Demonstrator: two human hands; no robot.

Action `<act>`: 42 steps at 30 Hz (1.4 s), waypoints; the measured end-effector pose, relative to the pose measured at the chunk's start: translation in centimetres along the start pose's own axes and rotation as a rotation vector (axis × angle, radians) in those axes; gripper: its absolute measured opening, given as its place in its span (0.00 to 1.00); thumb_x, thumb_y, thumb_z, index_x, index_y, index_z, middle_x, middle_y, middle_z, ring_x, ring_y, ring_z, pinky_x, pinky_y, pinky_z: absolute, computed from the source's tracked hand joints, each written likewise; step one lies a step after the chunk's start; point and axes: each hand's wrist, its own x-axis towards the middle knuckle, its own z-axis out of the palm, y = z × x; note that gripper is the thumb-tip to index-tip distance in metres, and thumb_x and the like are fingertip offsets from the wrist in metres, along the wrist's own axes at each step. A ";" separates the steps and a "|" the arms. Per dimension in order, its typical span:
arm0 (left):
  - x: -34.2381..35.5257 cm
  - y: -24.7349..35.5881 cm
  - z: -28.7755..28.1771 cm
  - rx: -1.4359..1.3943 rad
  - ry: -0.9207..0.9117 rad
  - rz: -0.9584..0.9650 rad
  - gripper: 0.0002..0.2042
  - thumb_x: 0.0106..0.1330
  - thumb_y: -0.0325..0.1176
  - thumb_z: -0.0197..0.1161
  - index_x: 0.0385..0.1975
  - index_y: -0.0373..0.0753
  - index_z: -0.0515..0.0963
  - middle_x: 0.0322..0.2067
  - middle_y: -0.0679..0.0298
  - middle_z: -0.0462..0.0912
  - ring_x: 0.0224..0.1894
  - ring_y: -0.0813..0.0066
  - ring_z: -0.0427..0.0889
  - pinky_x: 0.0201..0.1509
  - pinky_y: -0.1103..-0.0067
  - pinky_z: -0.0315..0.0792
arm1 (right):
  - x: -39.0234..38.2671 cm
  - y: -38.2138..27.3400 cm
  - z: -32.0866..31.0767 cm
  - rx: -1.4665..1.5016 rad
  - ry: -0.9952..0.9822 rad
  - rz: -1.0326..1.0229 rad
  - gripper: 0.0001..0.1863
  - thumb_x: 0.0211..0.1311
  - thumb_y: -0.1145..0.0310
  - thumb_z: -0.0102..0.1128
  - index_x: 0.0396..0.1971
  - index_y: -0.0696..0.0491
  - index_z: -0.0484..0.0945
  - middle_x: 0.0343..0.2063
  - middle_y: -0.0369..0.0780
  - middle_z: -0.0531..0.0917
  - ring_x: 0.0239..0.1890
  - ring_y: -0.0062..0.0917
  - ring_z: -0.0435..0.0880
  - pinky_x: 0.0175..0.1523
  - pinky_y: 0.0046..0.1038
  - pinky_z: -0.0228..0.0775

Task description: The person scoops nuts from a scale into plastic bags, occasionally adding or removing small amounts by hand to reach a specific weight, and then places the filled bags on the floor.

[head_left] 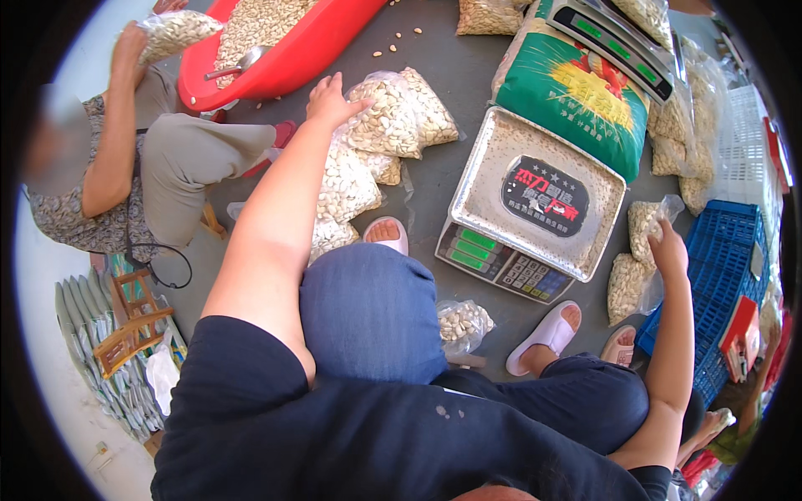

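Note:
My left hand reaches up with spread fingers at the edge of a clear bag of pale flat seeds, which rests on several similar bags. On the right, my right hand grips the top of another seed bag, beside a further bag on the grey floor. Between my hands stands a weighing scale with a speckled metal pan and a keypad front. A small open seed bag lies below it, near my knee.
A co-worker at left holds a bag beside a red tub of seeds. A green sack and second scale sit top right. Blue crates line the right; folded sacks lie lower left.

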 end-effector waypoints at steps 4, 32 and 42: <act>0.9 0.4 2.0 -0.058 -0.012 -0.040 0.23 0.46 0.50 0.59 0.42 0.50 0.71 0.47 0.62 0.66 0.51 0.63 0.63 0.51 0.72 0.61 | 0.1 -17.8 -7.4 0.373 0.030 -0.425 0.20 0.49 0.64 0.52 0.46 0.45 0.65 0.27 0.47 0.76 0.31 0.40 0.75 0.36 0.35 0.65; -12.9 15.9 -12.2 -1.645 -0.636 -0.081 0.08 0.62 0.36 0.45 0.25 0.40 0.66 0.12 0.72 0.60 0.11 0.86 0.56 0.11 0.88 0.51 | -4.4 -17.9 -15.7 0.385 0.224 -0.813 0.09 0.47 0.70 0.54 0.18 0.58 0.66 0.19 0.44 0.68 0.25 0.37 0.68 0.30 0.30 0.60; -16.1 24.7 -6.1 -0.569 -0.897 0.165 0.08 0.59 0.34 0.47 0.33 0.38 0.64 0.23 0.61 0.69 0.19 0.73 0.70 0.19 0.72 0.73 | -5.9 -8.5 -4.5 0.216 -0.030 -0.340 0.07 0.39 0.70 0.57 0.24 0.48 0.77 0.33 0.38 0.73 0.37 0.33 0.73 0.39 0.30 0.65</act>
